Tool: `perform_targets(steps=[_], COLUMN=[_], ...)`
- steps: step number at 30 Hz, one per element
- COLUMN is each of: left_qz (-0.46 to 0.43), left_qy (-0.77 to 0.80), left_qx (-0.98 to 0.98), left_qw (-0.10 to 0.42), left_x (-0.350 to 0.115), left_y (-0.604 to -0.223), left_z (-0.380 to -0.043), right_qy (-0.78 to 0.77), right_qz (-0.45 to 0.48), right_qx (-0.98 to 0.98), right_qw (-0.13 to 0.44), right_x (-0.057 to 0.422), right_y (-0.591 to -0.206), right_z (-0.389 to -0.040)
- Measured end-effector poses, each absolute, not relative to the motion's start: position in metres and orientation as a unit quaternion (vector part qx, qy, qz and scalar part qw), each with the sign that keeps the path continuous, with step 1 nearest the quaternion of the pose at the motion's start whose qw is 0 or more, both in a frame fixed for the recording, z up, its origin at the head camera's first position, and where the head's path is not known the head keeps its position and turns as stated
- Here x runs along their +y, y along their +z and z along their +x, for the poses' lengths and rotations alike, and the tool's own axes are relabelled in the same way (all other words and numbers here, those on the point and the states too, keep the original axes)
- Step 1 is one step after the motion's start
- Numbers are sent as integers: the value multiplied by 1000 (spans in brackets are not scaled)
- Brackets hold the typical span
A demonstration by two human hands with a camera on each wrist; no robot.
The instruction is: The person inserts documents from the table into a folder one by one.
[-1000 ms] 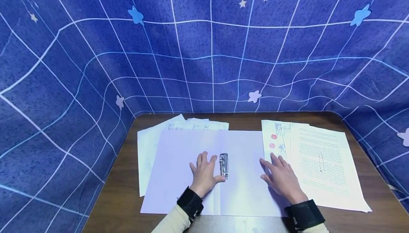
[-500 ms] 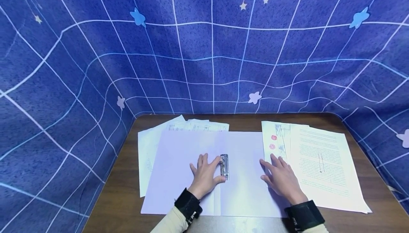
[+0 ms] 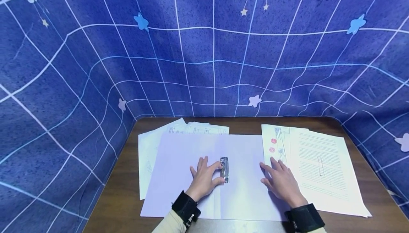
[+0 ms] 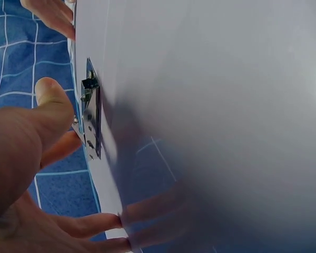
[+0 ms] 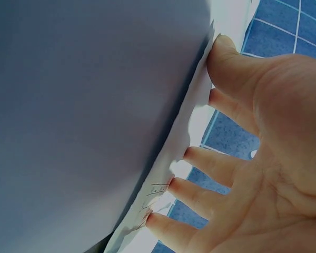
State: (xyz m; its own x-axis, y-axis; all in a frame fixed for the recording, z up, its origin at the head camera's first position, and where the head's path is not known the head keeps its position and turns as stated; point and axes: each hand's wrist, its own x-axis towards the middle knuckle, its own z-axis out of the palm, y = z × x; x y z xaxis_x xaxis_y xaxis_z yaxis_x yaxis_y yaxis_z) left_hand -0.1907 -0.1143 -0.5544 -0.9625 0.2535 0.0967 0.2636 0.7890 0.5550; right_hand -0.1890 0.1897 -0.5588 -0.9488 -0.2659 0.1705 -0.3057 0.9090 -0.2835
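Observation:
A pale lilac file folder (image 3: 243,176) lies opened flat on the table, a metal lever clip (image 3: 224,170) beside its spine. My left hand (image 3: 203,181) is at the clip, with fingers spread. Its bent index finger reaches the clip's far end and meets the lever in the left wrist view; the thumb (image 4: 52,100) appears raised just off the near end. Two other fingertips touch the folder. My right hand (image 3: 282,181) lies spread over the folder's right edge and the papers beside it. In the right wrist view its fingertips (image 5: 195,154) rest along a white sheet's edge.
Printed papers (image 3: 322,169) lie to the right, the one at their left bearing red stamps. More sheets (image 3: 147,162) stick out from under the folder's left and far sides. A blue patterned cloth (image 3: 198,66) rises behind the brown table (image 3: 116,190).
My left index finger has bent in onto the metal clip, and the left wrist has shifted slightly left. My right hand keeps its place. The whole view has tilted slightly upward.

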Motion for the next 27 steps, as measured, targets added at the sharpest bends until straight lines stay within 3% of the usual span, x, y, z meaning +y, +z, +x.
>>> perform_targets(steps=[10, 18, 22, 27], left_qz=[-127, -41, 3, 35], left_qy=[-319, -364, -358, -320], left_qx=[-939, -930, -933, -944], left_qw=[-30, -41, -10, 77], left_x=[-118, -107, -101, -96], left_y=[-543, -529, -527, -529], left_z=[-197, -209, -215, -222], right_qy=[155, 159, 160, 153], right_qz=[153, 151, 151, 154], right_qx=[-974, -972, -972, -973], right_qw=[70, 79, 78, 75], right_x=[191, 192, 192, 191], right_y=[-558, -563, -562, -561], right_z=[-189, -190, -189, -189])
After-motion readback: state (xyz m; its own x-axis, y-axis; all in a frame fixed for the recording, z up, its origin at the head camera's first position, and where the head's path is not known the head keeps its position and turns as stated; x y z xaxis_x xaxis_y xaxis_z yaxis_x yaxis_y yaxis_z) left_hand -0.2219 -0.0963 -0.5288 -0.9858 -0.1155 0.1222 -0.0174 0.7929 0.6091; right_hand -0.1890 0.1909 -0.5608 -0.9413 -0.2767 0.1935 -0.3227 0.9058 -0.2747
